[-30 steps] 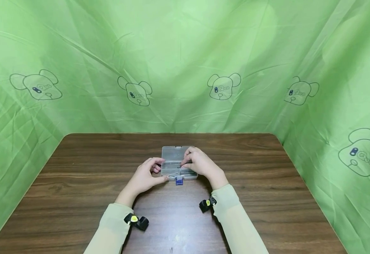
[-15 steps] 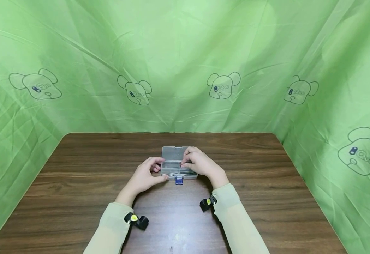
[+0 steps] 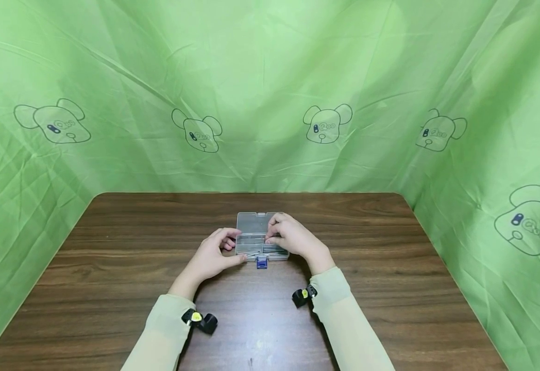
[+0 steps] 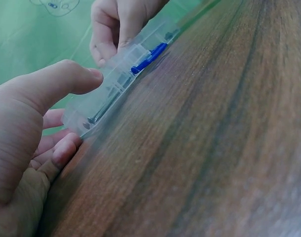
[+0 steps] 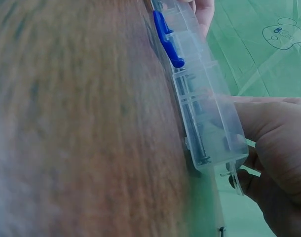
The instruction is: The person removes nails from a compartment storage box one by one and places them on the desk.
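Observation:
A clear plastic compartment box [image 3: 277,258] lies on the table with its lid [image 3: 250,222] folded back and a blue latch [image 3: 262,263] at the front. Several long thin metal screws [image 5: 197,131] lie inside along its front. My left hand [image 3: 212,256] grips the box's left end, thumb on the front corner and fingers at the side. My right hand [image 3: 294,239] reaches in at the right rear, its thumb and fingers curled together. Through the clear wall in the right wrist view, the thumb dips into the box; I cannot tell whether the fingertips pinch anything.
The brown wood-grain table [image 3: 367,226] extends on all sides of the box. Green cloth [image 3: 260,154] printed with bear heads hangs behind and at both sides. Black wrist cameras [image 3: 207,323] sit on both sleeves.
A thin dark piece showing at the right fingertips a second ago is no longer visible there. Both hands and the box have otherwise stayed nearly in place.

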A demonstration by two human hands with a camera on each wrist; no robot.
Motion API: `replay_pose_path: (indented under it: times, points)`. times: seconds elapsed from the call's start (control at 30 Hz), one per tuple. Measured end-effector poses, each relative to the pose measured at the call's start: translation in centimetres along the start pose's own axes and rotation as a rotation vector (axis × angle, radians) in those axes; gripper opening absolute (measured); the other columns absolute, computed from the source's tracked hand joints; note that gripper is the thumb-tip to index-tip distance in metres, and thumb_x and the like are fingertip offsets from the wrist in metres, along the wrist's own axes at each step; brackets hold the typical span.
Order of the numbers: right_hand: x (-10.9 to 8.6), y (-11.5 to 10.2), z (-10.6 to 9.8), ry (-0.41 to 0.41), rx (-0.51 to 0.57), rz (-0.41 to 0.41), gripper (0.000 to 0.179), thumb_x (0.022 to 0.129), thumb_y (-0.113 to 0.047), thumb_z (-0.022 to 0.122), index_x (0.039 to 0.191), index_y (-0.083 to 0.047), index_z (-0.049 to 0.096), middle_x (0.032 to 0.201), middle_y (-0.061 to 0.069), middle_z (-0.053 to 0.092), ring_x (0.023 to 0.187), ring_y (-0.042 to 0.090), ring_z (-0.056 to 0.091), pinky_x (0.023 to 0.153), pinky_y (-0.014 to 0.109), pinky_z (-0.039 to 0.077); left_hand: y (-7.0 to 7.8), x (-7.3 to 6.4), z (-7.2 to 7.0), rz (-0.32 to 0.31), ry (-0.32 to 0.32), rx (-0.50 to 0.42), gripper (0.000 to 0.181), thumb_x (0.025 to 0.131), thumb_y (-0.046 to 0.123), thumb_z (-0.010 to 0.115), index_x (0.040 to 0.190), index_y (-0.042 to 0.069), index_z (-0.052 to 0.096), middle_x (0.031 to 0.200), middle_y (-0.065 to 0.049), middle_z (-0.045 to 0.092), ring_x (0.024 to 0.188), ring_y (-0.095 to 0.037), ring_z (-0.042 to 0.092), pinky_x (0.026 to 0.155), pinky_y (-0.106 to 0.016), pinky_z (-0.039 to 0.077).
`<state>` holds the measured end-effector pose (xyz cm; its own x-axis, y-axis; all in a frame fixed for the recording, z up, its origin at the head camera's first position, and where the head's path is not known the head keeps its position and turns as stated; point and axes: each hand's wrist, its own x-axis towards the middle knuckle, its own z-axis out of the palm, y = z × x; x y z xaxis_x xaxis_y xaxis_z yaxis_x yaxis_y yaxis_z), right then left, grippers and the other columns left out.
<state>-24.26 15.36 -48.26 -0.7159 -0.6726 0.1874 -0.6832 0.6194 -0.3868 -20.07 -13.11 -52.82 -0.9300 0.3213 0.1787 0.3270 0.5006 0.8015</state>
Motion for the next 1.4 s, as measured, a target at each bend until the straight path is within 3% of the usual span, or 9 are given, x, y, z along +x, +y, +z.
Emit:
replay_pose_path:
  times: [0.23,0.53,0.97,1.1,1.23,1.4]
  points:
    - [-0.3,0.1,-0.4,0.001,0.013,0.006,0.006,0.092,-0.015,0.088,0.091,-0.009,0.085,0.103,0.000,0.063,0.103,0.021,0.063,0.100,0.036,0.053,0.0,0.0,0.1,0.004,-0.001,0.013,0.067,0.082,0.031,0.099,0.139,0.013,0.069,0.114,-0.001,0.068,0.099,-0.015,0.065,0.090,-0.033,0.057]
    - [-0.3,0.1,-0.7,-0.023,0.018,0.019,0.008,0.099,-0.018,0.083,0.095,-0.011,0.083,0.109,0.001,0.065,0.109,0.022,0.063,0.103,0.039,0.052,0.0,0.0,0.0,0.002,0.005,0.013,0.067,0.081,0.031,0.100,0.139,0.013,0.070,0.114,-0.001,0.068,0.098,-0.015,0.065,0.090,-0.033,0.057]
    - [-0.5,0.3,-1.2,0.016,0.229,0.072,0.005,0.103,-0.019,0.079,0.105,-0.016,0.082,0.112,-0.002,0.069,0.108,0.017,0.066,0.099,0.040,0.056,0.2,0.0,0.0,-0.003,0.004,0.010,0.067,0.081,0.032,0.100,0.139,0.014,0.070,0.116,-0.002,0.068,0.099,-0.015,0.065,0.090,-0.034,0.057]
    - [-0.6,0.4,-1.4,0.051,0.305,0.089,0.007,0.104,-0.021,0.077,0.108,-0.018,0.082,0.108,-0.006,0.073,0.099,0.013,0.066,0.089,0.037,0.057,0.2,0.0,0.0,0.000,0.004,0.009,0.068,0.081,0.032,0.100,0.139,0.014,0.070,0.117,-0.002,0.068,0.099,-0.015,0.065,0.090,-0.033,0.057]
    - [-0.8,0.6,-1.8,0.059,0.367,0.128,0.012,0.105,-0.021,0.075,0.114,-0.015,0.081,0.100,-0.008,0.075,0.088,0.011,0.065,0.079,0.031,0.056,0.2,0.0,0.0,0.004,0.004,0.010,0.068,0.081,0.031,0.100,0.139,0.013,0.070,0.118,-0.002,0.069,0.100,-0.015,0.065,0.091,-0.033,0.057]
    - [-1.1,0.8,-2.1,0.063,0.411,0.164,0.016,0.107,-0.016,0.071,0.120,-0.010,0.079,0.102,-0.004,0.074,0.091,0.013,0.066,0.082,0.030,0.056,0.3,-0.1,0.0,0.001,0.002,0.013,0.068,0.081,0.031,0.100,0.139,0.012,0.070,0.117,-0.003,0.069,0.100,-0.015,0.065,0.091,-0.033,0.057]
